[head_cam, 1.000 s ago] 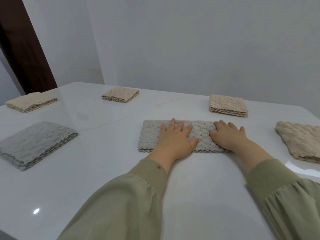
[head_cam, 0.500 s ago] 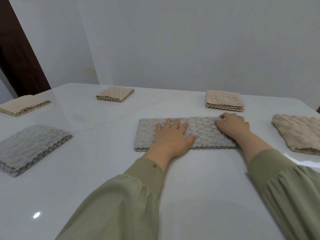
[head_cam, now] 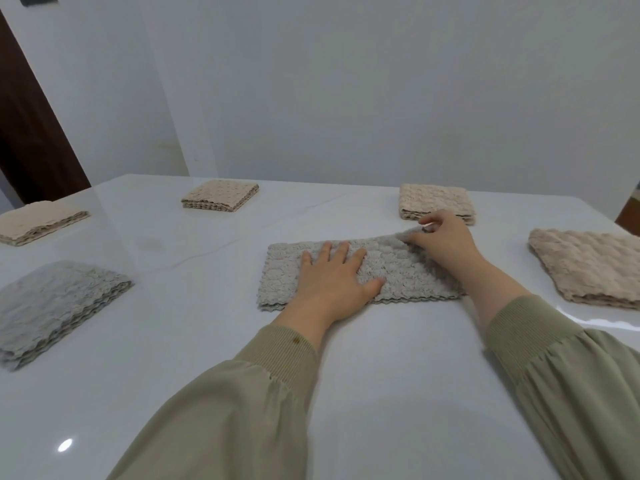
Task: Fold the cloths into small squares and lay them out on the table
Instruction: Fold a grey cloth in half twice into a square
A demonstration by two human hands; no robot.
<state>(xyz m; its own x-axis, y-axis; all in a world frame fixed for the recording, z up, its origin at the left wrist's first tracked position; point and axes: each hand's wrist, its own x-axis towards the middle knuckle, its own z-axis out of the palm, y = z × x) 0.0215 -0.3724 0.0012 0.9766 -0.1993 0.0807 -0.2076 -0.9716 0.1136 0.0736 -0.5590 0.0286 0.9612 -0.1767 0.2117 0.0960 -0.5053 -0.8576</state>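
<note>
A grey textured cloth (head_cam: 405,271), folded into a long strip, lies across the middle of the white table (head_cam: 214,341). My left hand (head_cam: 334,278) rests flat on its left half with fingers spread, pressing it down. My right hand (head_cam: 443,239) pinches the strip's far right corner, which is lifted slightly off the table. Both arms wear olive-green sleeves.
Folded cloths lie around: a grey one (head_cam: 52,306) at left, beige ones at far left (head_cam: 38,221), back centre (head_cam: 220,195), back right (head_cam: 434,202) and right (head_cam: 588,268). A white wall stands behind; a dark door frame (head_cam: 31,133) is at left.
My right hand slid from the strip's middle to its far right end and pinched the corner, lifting it. My left hand stayed pressing the left half.
</note>
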